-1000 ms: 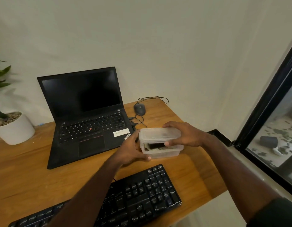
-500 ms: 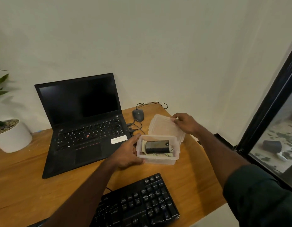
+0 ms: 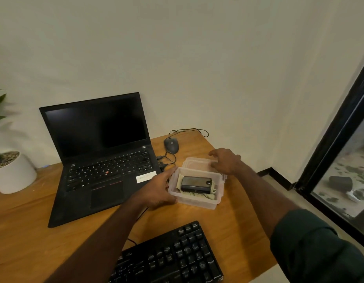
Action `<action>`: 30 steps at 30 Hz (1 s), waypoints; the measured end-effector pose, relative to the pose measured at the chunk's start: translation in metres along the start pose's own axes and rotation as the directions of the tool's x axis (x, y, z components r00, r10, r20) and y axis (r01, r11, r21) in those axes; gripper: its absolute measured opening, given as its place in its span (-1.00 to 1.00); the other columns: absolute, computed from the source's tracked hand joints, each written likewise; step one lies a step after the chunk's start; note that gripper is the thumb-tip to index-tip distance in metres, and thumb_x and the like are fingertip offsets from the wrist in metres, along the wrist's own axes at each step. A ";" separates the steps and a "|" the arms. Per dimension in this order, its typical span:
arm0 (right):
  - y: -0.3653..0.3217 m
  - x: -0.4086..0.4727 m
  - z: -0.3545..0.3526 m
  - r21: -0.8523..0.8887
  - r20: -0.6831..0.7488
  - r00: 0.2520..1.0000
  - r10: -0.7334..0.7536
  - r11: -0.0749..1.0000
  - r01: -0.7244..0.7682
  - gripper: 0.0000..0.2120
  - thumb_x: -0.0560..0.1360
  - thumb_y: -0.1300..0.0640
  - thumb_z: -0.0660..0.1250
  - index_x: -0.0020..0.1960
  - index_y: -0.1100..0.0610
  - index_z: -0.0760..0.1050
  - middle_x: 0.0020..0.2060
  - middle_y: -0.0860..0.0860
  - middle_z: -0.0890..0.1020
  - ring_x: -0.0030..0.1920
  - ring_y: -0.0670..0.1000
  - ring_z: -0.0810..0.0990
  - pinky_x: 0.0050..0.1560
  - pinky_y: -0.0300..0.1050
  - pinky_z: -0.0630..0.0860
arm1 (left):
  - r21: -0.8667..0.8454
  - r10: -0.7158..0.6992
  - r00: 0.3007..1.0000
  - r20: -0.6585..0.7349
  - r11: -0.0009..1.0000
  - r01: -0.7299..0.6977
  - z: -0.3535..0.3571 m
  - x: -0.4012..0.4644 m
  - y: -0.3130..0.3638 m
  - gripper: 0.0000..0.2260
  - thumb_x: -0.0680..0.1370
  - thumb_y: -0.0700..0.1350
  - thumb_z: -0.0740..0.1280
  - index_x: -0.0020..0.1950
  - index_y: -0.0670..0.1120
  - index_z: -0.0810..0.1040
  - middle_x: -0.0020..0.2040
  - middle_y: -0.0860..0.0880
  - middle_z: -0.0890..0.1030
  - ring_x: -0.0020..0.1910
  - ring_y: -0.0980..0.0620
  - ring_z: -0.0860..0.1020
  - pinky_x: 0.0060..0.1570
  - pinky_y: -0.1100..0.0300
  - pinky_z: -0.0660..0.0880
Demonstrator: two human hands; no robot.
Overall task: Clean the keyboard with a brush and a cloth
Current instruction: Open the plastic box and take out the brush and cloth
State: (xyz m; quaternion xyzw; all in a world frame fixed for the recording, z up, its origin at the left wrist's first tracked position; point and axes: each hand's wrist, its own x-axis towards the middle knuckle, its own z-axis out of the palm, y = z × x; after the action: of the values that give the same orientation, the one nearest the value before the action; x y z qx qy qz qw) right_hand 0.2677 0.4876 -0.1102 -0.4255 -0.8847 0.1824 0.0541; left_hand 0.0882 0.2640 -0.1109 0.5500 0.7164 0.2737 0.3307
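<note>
A black external keyboard [image 3: 177,256] lies at the desk's near edge. Behind it stands a clear plastic container [image 3: 197,202] without its lid. Inside it, a black rectangular object [image 3: 196,184] lies on a folded pale cloth [image 3: 192,194]. My left hand [image 3: 159,189] grips the container's left wall, with the thumb on the rim. The clear lid [image 3: 194,165] lies flat on the desk just behind the container. My right hand [image 3: 226,162] rests over the lid's right part with relaxed fingers.
An open black laptop [image 3: 101,160] stands to the left on the wooden desk [image 3: 24,231], and a wired mouse [image 3: 171,145] sits behind the container. A white plant pot [image 3: 13,173] is at the far left. The desk's right edge drops off near a dark window frame [image 3: 330,139].
My right hand lifted the lid off the container and laid it on the desk behind it. My left hand kept hold of the container, which came down onto the desk.
</note>
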 end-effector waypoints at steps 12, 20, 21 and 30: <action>-0.059 -0.095 -0.012 -0.249 0.091 0.974 -0.205 0.943 0.222 -0.46 0.42 -0.23 0.47 0.33 -0.08 0.50 0.25 -0.05 0.52 0.27 0.01 0.46 0.33 0.13 0.32 | 0.072 0.037 0.986 -0.162 0.997 -0.026 -0.013 -0.023 -0.013 -0.07 0.36 -0.29 0.58 0.60 0.03 0.17 0.21 0.04 0.43 -0.28 0.08 0.48 -0.38 0.30 0.49; -0.069 -0.106 -0.001 -0.437 0.071 0.965 -0.251 0.862 0.257 -0.45 0.50 -0.14 0.39 0.43 -0.01 0.38 0.35 0.07 0.42 0.37 0.11 0.37 0.39 0.22 0.30 | 0.068 0.047 0.975 -0.218 0.997 -0.032 -0.016 -0.052 -0.010 -0.13 0.38 -0.28 0.56 0.57 0.05 0.22 0.15 0.04 0.45 -0.32 0.15 0.50 -0.35 0.29 0.51; -0.069 -0.109 -0.001 -0.426 0.072 0.963 -0.259 0.865 0.264 -0.46 0.52 -0.16 0.35 0.43 0.00 0.37 0.35 0.07 0.42 0.37 0.11 0.36 0.39 0.22 0.30 | 0.071 0.048 0.972 -0.230 0.997 -0.032 -0.018 -0.056 -0.011 -0.15 0.39 -0.27 0.56 0.57 0.05 0.22 0.15 0.04 0.46 -0.33 0.16 0.49 -0.35 0.29 0.51; -0.058 -0.120 0.010 -0.073 -0.277 0.918 -0.283 0.959 0.274 -0.69 0.69 -0.06 0.12 0.27 0.03 0.53 0.09 0.01 0.68 0.10 0.03 0.61 0.13 -0.04 0.46 | 0.067 0.091 0.932 -0.351 0.995 -0.072 -0.021 -0.102 -0.017 -0.32 0.47 -0.13 0.52 0.52 0.05 0.30 0.10 0.08 0.50 -0.26 0.12 0.49 -0.23 0.24 0.52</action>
State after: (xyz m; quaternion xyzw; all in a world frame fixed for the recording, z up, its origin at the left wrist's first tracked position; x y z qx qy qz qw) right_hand 0.2986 0.3588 -0.0906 -0.3179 -0.9220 0.0954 0.1993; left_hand 0.0798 0.1602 -0.0932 0.5296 0.7478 0.3625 0.1699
